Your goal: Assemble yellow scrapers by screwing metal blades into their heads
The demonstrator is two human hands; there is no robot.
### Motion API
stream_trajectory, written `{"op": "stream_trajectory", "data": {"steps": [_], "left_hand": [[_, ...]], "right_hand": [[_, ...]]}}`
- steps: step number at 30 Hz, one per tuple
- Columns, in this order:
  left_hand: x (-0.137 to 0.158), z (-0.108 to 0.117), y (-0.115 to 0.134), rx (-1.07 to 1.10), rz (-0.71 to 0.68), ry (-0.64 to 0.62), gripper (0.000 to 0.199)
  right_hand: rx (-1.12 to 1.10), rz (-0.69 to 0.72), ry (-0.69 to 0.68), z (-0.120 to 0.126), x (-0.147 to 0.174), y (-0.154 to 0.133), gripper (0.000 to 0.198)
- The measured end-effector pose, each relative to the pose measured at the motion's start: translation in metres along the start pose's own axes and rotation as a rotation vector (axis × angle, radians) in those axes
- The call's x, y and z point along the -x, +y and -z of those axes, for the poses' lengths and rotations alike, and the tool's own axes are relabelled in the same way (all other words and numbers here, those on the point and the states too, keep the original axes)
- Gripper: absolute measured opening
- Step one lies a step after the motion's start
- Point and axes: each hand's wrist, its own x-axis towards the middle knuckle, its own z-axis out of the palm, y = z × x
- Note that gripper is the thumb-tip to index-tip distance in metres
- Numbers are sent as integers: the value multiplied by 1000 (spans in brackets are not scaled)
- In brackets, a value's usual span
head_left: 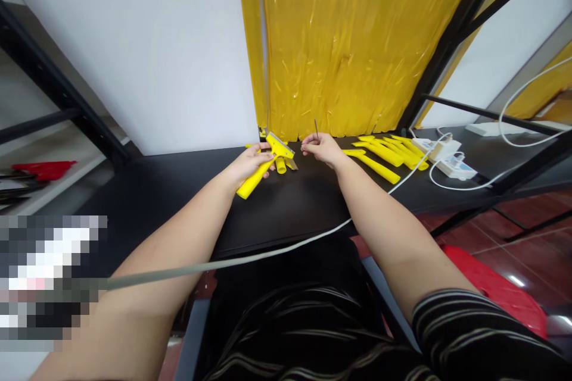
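Note:
My left hand (250, 162) grips a yellow scraper (255, 181) above the black table, its handle slanting down towards me. A metal blade edge shows along the top of its head. Between the pinched fingers of my right hand (325, 149) is a thin dark rod (316, 126) pointing upward, apart from the scraper. Behind the held scraper, another yellow handle (280, 165) and a flat metal piece (291, 164) lie on the table, partly hidden. Just right of my right hand are several yellow scraper handles (379, 168), laid side by side.
White power strips (453, 164) sit on the black table (179, 181) at the right. A white cable (286, 248) crosses in front of me, over the forearms. Black metal frame posts (440, 59) and a yellow plastic curtain (353, 47) stand behind. A red stool (496, 289) is lower right.

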Motion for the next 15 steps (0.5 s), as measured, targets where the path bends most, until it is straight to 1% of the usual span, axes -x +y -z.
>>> {"op": "stream_trajectory", "data": {"steps": [3,8,11,13,15], "left_hand": [[0,1,-2,-2,-14,-12,36],[-1,1,-2,-1,-4,-6,36],[-1,-1,-1,-3,6,-5,35],[0,-3,0,-5,7,-15,34],[1,-4,-1,-3,12,-35,35]], "right_hand": [[-20,14,64,4,0,-3,13],[-41,-21,142,8,-2,-6,14],[-67,36,94,7,-1,-6,17],[-64,137,21,2,2,-7,19],[-15,251,-59,-6,5,-8,19]]}}
